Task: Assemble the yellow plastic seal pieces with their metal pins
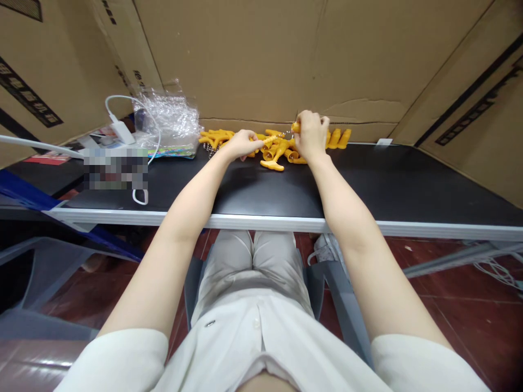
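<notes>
My left hand [244,144] is closed with thumb and fingers around the end of a slim yellow plastic piece [268,139] that points right. Against the back of the desk, my right hand [310,133] is closed around another yellow piece [296,127], whose end sticks out to the left. A metal spring [287,134] shows between the hands. Beneath and between them lies a heap of yellow plastic parts [281,148], some hollow, one T-shaped [273,165]. Branched yellow parts [216,136] with springs lie left of my left hand. Fingers partly hide what each hand grips.
Several yellow hollow caps [338,139] stand in a row right of my right hand. Clear plastic bags [169,120], a white charger [122,132] and its cable occupy the left side. Cardboard walls [261,60] close off the black desk [408,185] behind and at both sides.
</notes>
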`<action>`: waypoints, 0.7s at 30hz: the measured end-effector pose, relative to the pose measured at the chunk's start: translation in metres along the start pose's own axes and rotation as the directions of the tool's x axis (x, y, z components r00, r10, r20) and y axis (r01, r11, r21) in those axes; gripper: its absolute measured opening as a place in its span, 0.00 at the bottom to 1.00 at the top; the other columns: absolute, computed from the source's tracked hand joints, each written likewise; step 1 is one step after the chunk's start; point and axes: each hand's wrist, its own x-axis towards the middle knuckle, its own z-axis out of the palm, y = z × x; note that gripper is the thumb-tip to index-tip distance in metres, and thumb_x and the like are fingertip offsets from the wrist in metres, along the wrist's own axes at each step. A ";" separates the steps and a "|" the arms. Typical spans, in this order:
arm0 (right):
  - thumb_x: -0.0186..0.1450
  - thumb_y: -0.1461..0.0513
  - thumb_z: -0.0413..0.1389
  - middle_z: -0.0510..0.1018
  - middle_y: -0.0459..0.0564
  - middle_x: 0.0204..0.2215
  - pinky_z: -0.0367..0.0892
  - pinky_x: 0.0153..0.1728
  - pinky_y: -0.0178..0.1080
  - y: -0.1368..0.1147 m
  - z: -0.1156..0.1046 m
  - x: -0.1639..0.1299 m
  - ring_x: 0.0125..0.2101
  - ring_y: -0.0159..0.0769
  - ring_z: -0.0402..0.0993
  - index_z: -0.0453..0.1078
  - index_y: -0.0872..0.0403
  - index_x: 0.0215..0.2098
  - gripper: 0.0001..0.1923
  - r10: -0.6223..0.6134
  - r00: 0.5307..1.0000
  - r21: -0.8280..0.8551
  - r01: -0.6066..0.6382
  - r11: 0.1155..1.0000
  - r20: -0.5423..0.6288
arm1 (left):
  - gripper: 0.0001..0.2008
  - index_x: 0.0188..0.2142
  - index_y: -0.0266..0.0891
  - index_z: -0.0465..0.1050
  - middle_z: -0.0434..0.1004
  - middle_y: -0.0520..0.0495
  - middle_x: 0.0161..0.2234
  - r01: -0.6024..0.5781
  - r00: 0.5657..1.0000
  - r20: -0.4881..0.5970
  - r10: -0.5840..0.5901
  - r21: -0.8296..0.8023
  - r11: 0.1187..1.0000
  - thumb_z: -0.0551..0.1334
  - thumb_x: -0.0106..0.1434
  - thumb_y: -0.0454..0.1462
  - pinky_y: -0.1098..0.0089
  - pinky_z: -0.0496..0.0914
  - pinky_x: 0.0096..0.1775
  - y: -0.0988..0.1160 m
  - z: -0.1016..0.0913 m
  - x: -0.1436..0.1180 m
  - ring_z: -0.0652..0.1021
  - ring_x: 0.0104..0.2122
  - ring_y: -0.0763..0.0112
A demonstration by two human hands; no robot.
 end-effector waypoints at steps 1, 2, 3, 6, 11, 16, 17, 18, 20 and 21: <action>0.72 0.65 0.52 0.77 0.63 0.60 0.59 0.68 0.61 0.007 0.001 0.001 0.63 0.55 0.70 0.69 0.54 0.59 0.17 0.060 0.998 0.008 -0.060 0.998 -0.018 | 0.05 0.35 0.41 0.75 0.72 0.51 0.26 -0.002 1.000 0.017 0.002 0.007 1.000 0.64 0.64 0.40 0.66 0.73 0.36 -0.002 -0.001 -0.001 0.77 0.27 0.66; 0.72 0.64 0.54 0.76 0.63 0.60 0.60 0.67 0.61 0.015 0.002 0.003 0.62 0.55 0.70 0.69 0.54 0.58 0.17 0.125 0.991 0.020 -0.125 0.992 -0.042 | 0.06 0.34 0.41 0.74 0.72 0.52 0.25 -0.007 1.000 0.023 0.007 0.024 1.000 0.65 0.63 0.40 0.67 0.72 0.35 -0.004 -0.002 -0.001 0.76 0.25 0.67; 0.73 0.62 0.55 0.76 0.63 0.61 0.60 0.67 0.61 0.025 0.006 0.004 0.63 0.55 0.69 0.70 0.53 0.58 0.16 0.184 0.981 0.042 -0.182 0.982 -0.064 | 0.06 0.33 0.41 0.74 0.72 0.52 0.25 -0.011 1.000 0.022 0.010 0.046 0.999 0.66 0.62 0.41 0.67 0.72 0.34 -0.006 -0.003 -0.001 0.75 0.24 0.68; 0.75 0.57 0.56 0.74 0.63 0.63 0.61 0.67 0.65 0.059 0.020 0.008 0.64 0.56 0.67 0.71 0.50 0.55 0.12 0.338 0.929 0.131 -0.320 0.938 -0.153 | 0.09 0.34 0.42 0.74 0.75 0.51 0.26 0.001 1.000 0.002 -0.001 0.115 0.993 0.69 0.60 0.43 0.66 0.73 0.34 -0.011 -0.003 0.001 0.76 0.25 0.65; 0.72 0.63 0.60 0.74 0.63 0.62 0.63 0.68 0.60 0.101 0.039 0.004 0.63 0.52 0.72 0.72 0.52 0.53 0.12 0.606 0.788 0.281 -0.560 0.780 -0.112 | 0.10 0.40 0.41 0.77 0.82 0.45 0.35 -0.048 0.993 -0.094 0.065 0.177 0.983 0.65 0.65 0.44 0.63 0.77 0.49 -0.012 -0.004 0.004 0.82 0.41 0.58; 0.72 0.63 0.57 0.76 0.62 0.57 0.66 0.68 0.56 0.101 0.031 -0.014 0.62 0.50 0.75 0.73 0.53 0.52 0.10 0.706 0.703 0.380 -0.631 0.677 -0.090 | 0.14 0.49 0.40 0.79 0.84 0.39 0.50 -0.079 0.973 -0.194 0.122 0.218 0.973 0.62 0.68 0.43 0.54 0.71 0.64 -0.017 -0.003 0.013 0.80 0.57 0.49; 0.74 0.60 0.56 0.76 0.61 0.57 0.68 0.66 0.57 0.098 0.029 -0.018 0.61 0.50 0.75 0.73 0.52 0.52 0.10 0.665 0.738 0.387 -0.584 0.714 -0.112 | 0.14 0.49 0.41 0.79 0.84 0.39 0.50 -0.078 0.969 -0.213 0.122 0.204 0.976 0.62 0.68 0.42 0.53 0.70 0.65 -0.019 -0.002 0.016 0.79 0.59 0.48; 0.76 0.56 0.54 0.76 0.60 0.57 0.69 0.65 0.58 0.096 0.027 -0.022 0.61 0.50 0.76 0.74 0.51 0.52 0.12 0.610 0.780 0.384 -0.526 0.759 -0.137 | 0.13 0.49 0.41 0.79 0.84 0.40 0.49 -0.083 0.964 -0.234 0.126 0.184 0.979 0.63 0.68 0.42 0.52 0.69 0.66 -0.021 -0.001 0.019 0.79 0.59 0.47; 0.78 0.50 0.51 0.77 0.60 0.56 0.72 0.62 0.58 0.091 0.024 -0.026 0.59 0.50 0.77 0.75 0.51 0.52 0.17 0.503 0.846 0.351 -0.423 0.835 -0.176 | 0.12 0.49 0.43 0.80 0.84 0.42 0.46 -0.100 0.950 -0.280 0.138 0.145 0.984 0.63 0.67 0.41 0.51 0.69 0.66 -0.027 0.001 0.024 0.79 0.59 0.47; 0.78 0.49 0.51 0.78 0.60 0.55 0.73 0.60 0.57 0.090 0.023 -0.027 0.58 0.50 0.78 0.76 0.52 0.51 0.19 0.472 0.863 0.327 -0.400 0.856 -0.180 | 0.12 0.48 0.44 0.80 0.84 0.42 0.45 -0.107 0.943 -0.301 0.143 0.130 0.986 0.64 0.67 0.40 0.50 0.69 0.66 -0.030 0.001 0.027 0.79 0.60 0.47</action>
